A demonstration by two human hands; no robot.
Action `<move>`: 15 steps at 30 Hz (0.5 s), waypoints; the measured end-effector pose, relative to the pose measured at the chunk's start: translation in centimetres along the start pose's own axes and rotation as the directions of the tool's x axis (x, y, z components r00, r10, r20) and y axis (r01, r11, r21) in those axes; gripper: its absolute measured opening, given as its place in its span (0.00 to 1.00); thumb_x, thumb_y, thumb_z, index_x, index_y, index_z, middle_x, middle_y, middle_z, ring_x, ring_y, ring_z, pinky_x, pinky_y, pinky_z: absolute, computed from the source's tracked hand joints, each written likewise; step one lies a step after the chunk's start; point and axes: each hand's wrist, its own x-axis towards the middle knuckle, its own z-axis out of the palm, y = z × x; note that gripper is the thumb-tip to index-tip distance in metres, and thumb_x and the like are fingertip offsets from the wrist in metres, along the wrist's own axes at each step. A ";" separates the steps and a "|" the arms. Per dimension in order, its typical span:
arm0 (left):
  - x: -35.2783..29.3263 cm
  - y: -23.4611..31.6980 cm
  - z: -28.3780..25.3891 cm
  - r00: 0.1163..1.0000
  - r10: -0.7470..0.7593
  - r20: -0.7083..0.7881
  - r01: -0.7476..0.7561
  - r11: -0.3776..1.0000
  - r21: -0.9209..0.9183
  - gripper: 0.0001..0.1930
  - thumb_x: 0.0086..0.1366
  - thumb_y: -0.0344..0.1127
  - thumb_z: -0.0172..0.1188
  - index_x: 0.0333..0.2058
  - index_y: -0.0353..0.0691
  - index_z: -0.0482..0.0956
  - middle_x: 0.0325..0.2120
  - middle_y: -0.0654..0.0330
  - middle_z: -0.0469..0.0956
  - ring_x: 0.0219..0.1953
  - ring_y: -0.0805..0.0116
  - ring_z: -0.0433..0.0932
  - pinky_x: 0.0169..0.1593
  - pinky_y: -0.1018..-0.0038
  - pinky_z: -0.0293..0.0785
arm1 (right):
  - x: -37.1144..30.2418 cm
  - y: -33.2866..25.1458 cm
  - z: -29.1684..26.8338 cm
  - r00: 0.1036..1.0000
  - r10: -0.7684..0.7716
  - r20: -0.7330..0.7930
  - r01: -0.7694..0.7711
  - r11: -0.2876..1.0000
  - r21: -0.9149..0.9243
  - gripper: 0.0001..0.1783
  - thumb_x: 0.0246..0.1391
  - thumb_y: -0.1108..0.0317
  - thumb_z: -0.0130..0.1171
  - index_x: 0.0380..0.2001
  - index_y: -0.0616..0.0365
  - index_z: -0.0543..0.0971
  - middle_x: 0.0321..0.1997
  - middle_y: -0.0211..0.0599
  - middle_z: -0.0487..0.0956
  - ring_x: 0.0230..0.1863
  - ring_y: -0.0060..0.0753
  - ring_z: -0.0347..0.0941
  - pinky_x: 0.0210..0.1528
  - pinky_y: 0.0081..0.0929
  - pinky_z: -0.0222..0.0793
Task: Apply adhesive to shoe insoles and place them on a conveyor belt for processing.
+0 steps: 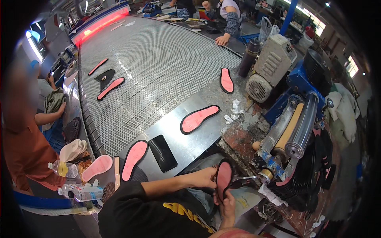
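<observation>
Hands (204, 178) (227, 204) — both curled closed — grip one pink insole (224, 174).

From where I stand, free passage lies over the bare middle of the belt (158, 59). Obstructions: insoles (199, 119) and phone (162, 154) on the plate (170, 127); rollers (304, 126) and motor (274, 65), right; bottles (85, 193), near left.

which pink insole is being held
The black-rimmed insole at lower centre, gripped by the left hand and right hand; neither hand touches any other insole.

Bright windows (351, 67); blue pillar (289, 17); strip light (35, 47)
</observation>
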 end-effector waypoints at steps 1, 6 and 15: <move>-0.2 0.2 -0.2 0.995 -0.060 0.075 0.071 0.986 -0.152 0.16 0.59 0.20 0.57 0.47 0.32 0.71 0.39 0.59 0.78 0.39 0.71 0.77 0.43 0.74 0.75 | 0.1 0.0 0.2 1.000 0.012 0.029 -0.011 0.999 -0.048 0.41 0.51 0.39 0.63 0.50 0.69 0.72 0.39 0.40 0.77 0.30 0.24 0.70 0.27 0.19 0.61; -1.0 2.0 -0.8 0.981 -0.108 0.161 0.161 0.917 -0.366 0.21 0.61 0.20 0.55 0.54 0.30 0.66 0.43 0.54 0.77 0.39 0.68 0.80 0.41 0.71 0.80 | 0.7 1.1 0.7 0.993 0.111 0.040 -0.110 0.994 -0.020 0.45 0.50 0.31 0.56 0.48 0.69 0.72 0.36 0.39 0.77 0.29 0.24 0.69 0.27 0.19 0.60; -0.8 0.6 -2.7 0.961 -0.090 0.261 0.096 0.995 -0.009 0.19 0.63 0.25 0.59 0.52 0.31 0.69 0.45 0.55 0.78 0.44 0.67 0.80 0.50 0.69 0.76 | 0.9 1.4 0.5 0.959 0.270 0.080 -0.280 0.949 0.148 0.56 0.48 0.17 0.33 0.47 0.67 0.72 0.28 0.35 0.72 0.22 0.24 0.61 0.27 0.22 0.55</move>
